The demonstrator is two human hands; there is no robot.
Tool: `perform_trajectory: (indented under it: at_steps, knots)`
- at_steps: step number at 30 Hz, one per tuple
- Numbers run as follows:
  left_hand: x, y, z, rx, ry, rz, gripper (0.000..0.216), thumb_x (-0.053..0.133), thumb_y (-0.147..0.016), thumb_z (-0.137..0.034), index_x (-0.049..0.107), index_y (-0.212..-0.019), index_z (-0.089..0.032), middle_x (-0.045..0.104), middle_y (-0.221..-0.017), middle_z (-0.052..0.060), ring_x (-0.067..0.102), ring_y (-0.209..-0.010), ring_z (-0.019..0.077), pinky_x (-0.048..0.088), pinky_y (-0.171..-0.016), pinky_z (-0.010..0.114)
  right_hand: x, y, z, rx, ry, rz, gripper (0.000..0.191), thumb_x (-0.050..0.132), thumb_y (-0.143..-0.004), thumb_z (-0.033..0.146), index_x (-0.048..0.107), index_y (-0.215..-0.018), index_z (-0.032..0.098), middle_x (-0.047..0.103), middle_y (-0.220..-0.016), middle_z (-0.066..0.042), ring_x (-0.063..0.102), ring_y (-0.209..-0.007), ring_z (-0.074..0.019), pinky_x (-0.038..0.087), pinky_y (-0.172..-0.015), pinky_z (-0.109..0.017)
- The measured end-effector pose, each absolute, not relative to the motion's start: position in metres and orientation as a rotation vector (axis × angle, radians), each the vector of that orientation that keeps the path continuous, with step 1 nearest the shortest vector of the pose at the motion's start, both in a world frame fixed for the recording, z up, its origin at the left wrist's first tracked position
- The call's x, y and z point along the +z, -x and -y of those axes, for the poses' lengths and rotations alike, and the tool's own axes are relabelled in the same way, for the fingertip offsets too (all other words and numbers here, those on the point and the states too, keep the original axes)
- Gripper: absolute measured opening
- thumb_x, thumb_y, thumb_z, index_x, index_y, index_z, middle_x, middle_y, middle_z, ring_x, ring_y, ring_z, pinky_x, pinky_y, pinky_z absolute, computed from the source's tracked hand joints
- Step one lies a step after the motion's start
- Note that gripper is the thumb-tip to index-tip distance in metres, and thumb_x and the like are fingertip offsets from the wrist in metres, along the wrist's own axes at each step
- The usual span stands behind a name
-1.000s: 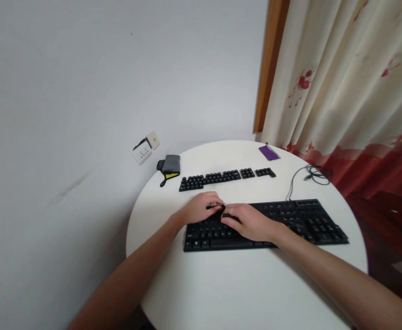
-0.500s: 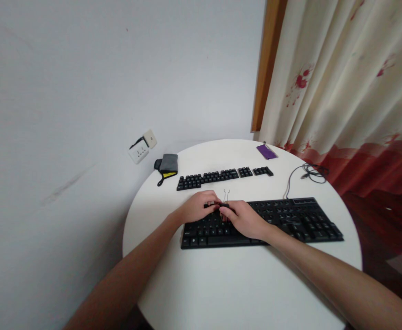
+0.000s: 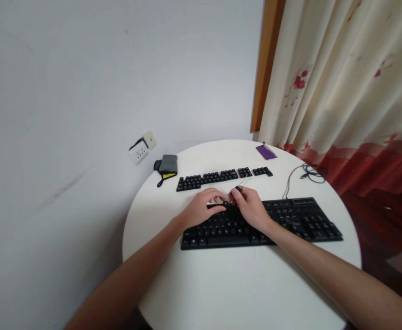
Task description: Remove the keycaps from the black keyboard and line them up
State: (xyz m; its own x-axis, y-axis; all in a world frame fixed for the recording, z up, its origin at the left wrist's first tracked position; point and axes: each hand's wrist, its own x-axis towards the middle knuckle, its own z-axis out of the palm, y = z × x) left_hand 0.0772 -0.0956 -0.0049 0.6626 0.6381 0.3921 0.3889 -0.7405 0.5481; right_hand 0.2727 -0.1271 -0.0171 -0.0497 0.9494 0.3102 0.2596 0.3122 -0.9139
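The keyboard (image 3: 300, 222) lies mid-worktop (image 3: 238, 288), its right end towards the right edge. The left hand (image 3: 201, 208), loosely curled, seems to pinch a key (image 3: 226, 204); the right hand (image 3: 250, 208) grips a wire tool (image 3: 238, 188). Ease them apart gently.

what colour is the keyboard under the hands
The keyboard is black; the head view shows it best.

Keyboard (image 3: 283, 213) on table (image 3: 242, 279), keycaps (image 3: 219, 177) behind
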Motion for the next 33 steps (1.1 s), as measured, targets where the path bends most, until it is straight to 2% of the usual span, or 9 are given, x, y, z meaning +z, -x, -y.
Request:
perform_trajectory:
  at_steps: [4,8,11,15,21,26,33]
  knots:
    - [-0.009,-0.082,0.098,0.874,-2.440,-0.809,0.016,0.064,-0.088,-0.028,0.062,-0.101,-0.019,0.065,-0.097,0.005,0.060,-0.088,0.0167,0.048,-0.082,0.030,-0.019,-0.272,0.128,0.823,1.154,1.512,0.035,0.045,-0.094,0.041,0.062,-0.075,0.017,0.066,-0.073,-0.003,0.061,-0.070,-0.0163,0.046,-0.066,-0.026]
    - [-0.012,-0.081,0.094,0.899,-2.512,-0.805,0.014,0.063,-0.088,-0.029,0.061,-0.099,-0.019,0.065,-0.096,0.005,0.060,-0.090,0.0183,0.048,-0.084,0.032,-0.022,-0.271,0.127,0.983,1.135,1.474,0.035,0.044,-0.094,0.046,0.060,-0.082,0.017,0.069,-0.079,-0.006,0.065,-0.074,-0.0178,0.050,-0.066,-0.027]
    - [-0.010,-0.081,0.093,0.858,-2.631,-0.720,0.013,0.057,-0.092,-0.027,0.063,-0.102,-0.020,0.066,-0.099,0.006,0.058,-0.097,0.0195,0.046,-0.090,0.035,-0.023,-0.272,0.124,1.066,1.136,1.437,0.035,0.044,-0.093,0.047,0.060,-0.084,0.017,0.069,-0.074,-0.005,0.066,-0.068,-0.0179,0.051,-0.061,-0.027]
    - [-0.006,-0.083,0.097,0.795,-2.736,-0.732,0.019,0.052,-0.095,-0.028,0.067,-0.105,-0.023,0.065,-0.106,0.007,0.056,-0.101,0.0210,0.044,-0.093,0.038,-0.025,-0.273,0.121,0.966,1.150,1.468,0.037,0.046,-0.092,0.048,0.060,-0.079,0.017,0.067,-0.071,-0.005,0.063,-0.065,-0.0172,0.049,-0.061,-0.028]
    - [-0.006,-0.085,0.100,0.911,-2.724,-0.783,0.016,0.060,-0.091,-0.031,0.070,-0.101,-0.024,0.062,-0.108,0.007,0.052,-0.105,0.0228,0.042,-0.096,0.040,-0.025,-0.272,0.123,0.907,1.161,1.464,0.040,0.044,-0.093,0.048,0.059,-0.072,0.018,0.064,-0.063,-0.003,0.059,-0.058,-0.0159,0.047,-0.060,-0.027]
    - [-0.013,-0.069,0.077,1.169,-2.606,-1.201,0.011,0.067,-0.085,-0.029,0.073,-0.094,-0.026,0.055,-0.117,0.006,0.045,-0.112,0.0252,0.039,-0.099,0.042,-0.023,-0.273,0.122,1.008,1.139,1.368,0.038,0.044,-0.093,0.049,0.059,-0.078,0.018,0.068,-0.066,-0.005,0.063,-0.061,-0.0176,0.048,-0.060,-0.028]
    - [-0.030,-0.041,0.040,0.953,-2.568,-1.607,0.011,0.078,-0.074,-0.033,0.076,-0.085,-0.030,0.054,-0.121,0.004,0.043,-0.111,0.0287,0.034,-0.093,0.046,-0.025,-0.271,0.122,1.013,1.150,1.411,0.041,0.044,-0.092,0.052,0.060,-0.078,0.017,0.071,-0.071,-0.007,0.064,-0.063,-0.0183,0.049,-0.062,-0.029]
